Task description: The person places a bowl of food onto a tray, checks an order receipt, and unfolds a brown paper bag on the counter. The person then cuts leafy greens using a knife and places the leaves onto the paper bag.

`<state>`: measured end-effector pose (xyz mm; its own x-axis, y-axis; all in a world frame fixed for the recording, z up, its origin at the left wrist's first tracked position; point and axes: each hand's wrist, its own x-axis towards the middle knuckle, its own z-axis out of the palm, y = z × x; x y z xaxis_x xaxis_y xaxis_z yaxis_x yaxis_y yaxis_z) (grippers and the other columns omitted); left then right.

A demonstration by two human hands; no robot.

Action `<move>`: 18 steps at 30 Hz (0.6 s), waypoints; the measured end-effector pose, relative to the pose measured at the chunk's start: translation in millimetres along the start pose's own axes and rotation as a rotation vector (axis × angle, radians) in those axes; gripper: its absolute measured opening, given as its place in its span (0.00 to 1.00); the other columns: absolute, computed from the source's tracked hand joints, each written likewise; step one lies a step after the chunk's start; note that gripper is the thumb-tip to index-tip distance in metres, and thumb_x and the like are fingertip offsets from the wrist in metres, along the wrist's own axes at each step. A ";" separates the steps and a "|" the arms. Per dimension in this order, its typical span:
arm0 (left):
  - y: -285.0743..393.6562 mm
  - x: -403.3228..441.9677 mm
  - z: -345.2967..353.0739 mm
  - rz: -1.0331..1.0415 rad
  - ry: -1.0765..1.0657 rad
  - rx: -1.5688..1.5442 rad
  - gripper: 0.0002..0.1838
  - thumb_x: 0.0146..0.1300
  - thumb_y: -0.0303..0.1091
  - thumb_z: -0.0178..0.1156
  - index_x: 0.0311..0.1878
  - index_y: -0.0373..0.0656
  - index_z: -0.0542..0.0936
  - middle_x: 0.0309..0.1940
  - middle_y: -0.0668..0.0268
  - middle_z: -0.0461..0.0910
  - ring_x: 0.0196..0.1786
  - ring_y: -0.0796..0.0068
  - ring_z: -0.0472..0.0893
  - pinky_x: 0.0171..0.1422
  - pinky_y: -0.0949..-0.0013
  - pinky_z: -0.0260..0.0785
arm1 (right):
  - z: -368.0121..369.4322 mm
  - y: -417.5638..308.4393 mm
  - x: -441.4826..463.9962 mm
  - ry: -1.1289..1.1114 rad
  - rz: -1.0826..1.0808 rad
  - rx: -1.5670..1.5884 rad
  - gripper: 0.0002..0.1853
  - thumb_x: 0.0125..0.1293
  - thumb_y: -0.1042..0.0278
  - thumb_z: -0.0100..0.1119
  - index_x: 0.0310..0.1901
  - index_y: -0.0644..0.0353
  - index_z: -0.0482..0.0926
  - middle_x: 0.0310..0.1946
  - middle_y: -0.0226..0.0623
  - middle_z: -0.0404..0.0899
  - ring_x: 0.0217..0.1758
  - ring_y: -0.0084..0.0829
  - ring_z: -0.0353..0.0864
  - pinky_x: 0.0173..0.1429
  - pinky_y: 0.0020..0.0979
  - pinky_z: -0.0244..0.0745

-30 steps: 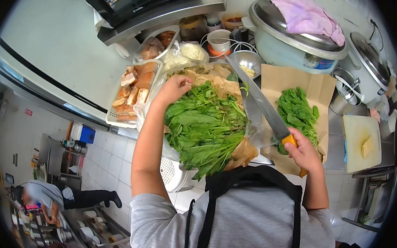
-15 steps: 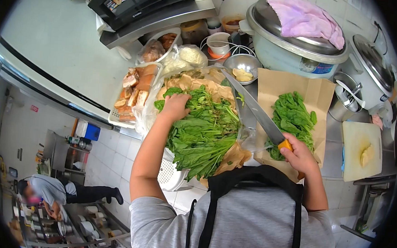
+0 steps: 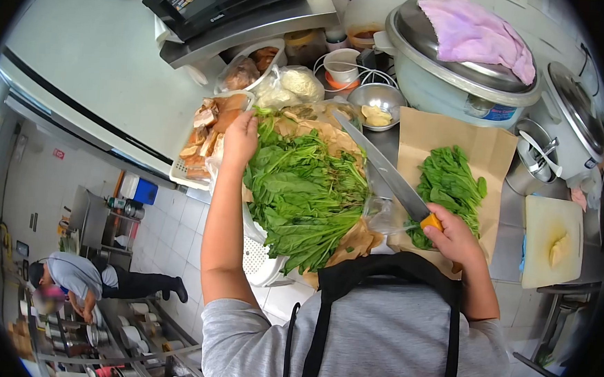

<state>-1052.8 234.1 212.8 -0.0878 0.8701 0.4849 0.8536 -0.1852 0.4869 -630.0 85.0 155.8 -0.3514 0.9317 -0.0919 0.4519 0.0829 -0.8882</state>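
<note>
My right hand point(image 3: 453, 234) is wrapped round the yellow handle of a large knife point(image 3: 396, 179); its blade slants up and left between the two lots of greens. A big pile of leafy greens point(image 3: 304, 202) lies on brown paper point(image 3: 319, 129) and clear plastic. At the pile's upper left edge is my left hand point(image 3: 240, 140), fingers drawn together by the plastic bag point(image 3: 214, 161); what they pinch is hidden. More leafy greens point(image 3: 451, 187) rest on a sheet of brown paper point(image 3: 423, 129) to the right.
Left of the pile stands a basket of meat pieces point(image 3: 204, 141). Behind are a metal bowl point(image 3: 373, 103) and a rice cooker point(image 3: 454, 80) with a pink cloth on its lid. A cutting board point(image 3: 551, 242) lies far right. Another person point(image 3: 78, 278) works at the lower left.
My left hand has moved up and left, off the top of the greens to their edge, its fingers now closer together. My right hand still holds the knife in nearly the same place.
</note>
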 end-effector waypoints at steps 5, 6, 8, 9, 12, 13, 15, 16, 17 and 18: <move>13.3 2.5 -10.5 -0.060 -0.081 -0.181 0.09 0.64 0.32 0.47 0.41 0.39 0.74 0.22 0.72 0.70 0.23 0.83 0.68 0.29 0.77 0.64 | 2.3 -2.3 1.9 -0.015 -0.016 -0.001 0.22 0.56 0.67 0.55 0.52 0.64 0.67 0.38 0.49 0.75 0.40 0.44 0.75 0.44 0.34 0.69; 9.4 2.3 -8.0 -0.084 -0.108 -0.199 0.09 0.64 0.32 0.47 0.42 0.39 0.74 0.23 0.72 0.70 0.24 0.83 0.68 0.30 0.77 0.63 | 2.2 -3.0 1.8 -0.016 -0.011 0.000 0.22 0.56 0.67 0.55 0.52 0.64 0.67 0.38 0.49 0.75 0.40 0.44 0.75 0.44 0.34 0.69; -5.8 2.7 2.9 -0.129 -0.161 -0.236 0.10 0.65 0.32 0.47 0.42 0.39 0.74 0.24 0.72 0.70 0.27 0.83 0.68 0.32 0.77 0.63 | 2.3 -2.8 1.1 -0.014 -0.012 -0.002 0.22 0.56 0.67 0.55 0.52 0.64 0.67 0.38 0.49 0.75 0.40 0.44 0.75 0.44 0.34 0.69; -1.9 2.7 1.3 -0.087 -0.163 -0.096 0.11 0.64 0.35 0.48 0.43 0.38 0.73 0.27 0.70 0.71 0.29 0.82 0.68 0.33 0.76 0.63 | 2.5 -2.2 0.7 -0.011 -0.016 -0.005 0.22 0.56 0.67 0.55 0.52 0.64 0.67 0.38 0.49 0.75 0.40 0.44 0.75 0.44 0.34 0.69; 15.1 -1.0 1.3 -0.162 -0.207 -0.360 0.14 0.60 0.36 0.55 0.45 0.37 0.70 0.29 0.68 0.72 0.31 0.81 0.68 0.35 0.76 0.64 | 2.6 -2.8 -0.9 -0.004 -0.011 -0.020 0.22 0.56 0.67 0.55 0.52 0.64 0.67 0.38 0.48 0.75 0.40 0.44 0.75 0.44 0.34 0.69; 12.4 -0.3 3.2 -0.101 -0.214 -0.331 0.17 0.58 0.35 0.57 0.46 0.37 0.69 0.29 0.68 0.72 0.31 0.80 0.68 0.35 0.75 0.64 | 2.4 -3.4 -1.3 -0.005 -0.006 -0.026 0.22 0.56 0.67 0.55 0.52 0.64 0.67 0.38 0.48 0.75 0.40 0.44 0.75 0.44 0.34 0.69; 0.8 0.9 9.9 0.017 -0.225 -0.273 0.22 0.54 0.34 0.62 0.49 0.36 0.67 0.30 0.67 0.72 0.31 0.80 0.68 0.37 0.75 0.65 | 2.8 -4.5 -2.3 -0.005 0.001 -0.019 0.22 0.56 0.67 0.56 0.53 0.64 0.67 0.38 0.48 0.75 0.40 0.44 0.76 0.44 0.34 0.69; -3.9 1.1 13.9 -0.003 -0.195 -0.191 0.27 0.50 0.33 0.64 0.51 0.35 0.66 0.31 0.61 0.73 0.32 0.73 0.71 0.38 0.72 0.66 | 3.2 -4.9 -2.6 -0.006 0.004 -0.015 0.22 0.56 0.67 0.56 0.53 0.64 0.67 0.38 0.49 0.75 0.40 0.44 0.76 0.44 0.34 0.69; -8.0 1.7 18.6 -0.023 -0.165 -0.109 0.31 0.47 0.32 0.66 0.53 0.35 0.64 0.32 0.56 0.75 0.33 0.67 0.73 0.40 0.69 0.67 | 3.8 -4.5 -3.0 -0.003 -0.001 -0.023 0.22 0.56 0.67 0.56 0.53 0.63 0.67 0.38 0.48 0.75 0.40 0.44 0.76 0.44 0.34 0.69; -2.5 1.8 18.9 -0.042 -0.134 -0.027 0.36 0.43 0.31 0.68 0.56 0.34 0.63 0.32 0.51 0.76 0.33 0.60 0.76 0.41 0.66 0.68 | 4.8 -3.5 -3.5 0.001 -0.006 -0.030 0.22 0.56 0.66 0.56 0.52 0.63 0.67 0.37 0.48 0.75 0.40 0.44 0.76 0.44 0.34 0.69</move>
<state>-1045.3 244.7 198.7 -0.0522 0.9301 0.3635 0.8363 -0.1582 0.5249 -634.3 79.8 157.1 -0.3530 0.9316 -0.0864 0.4746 0.0987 -0.8747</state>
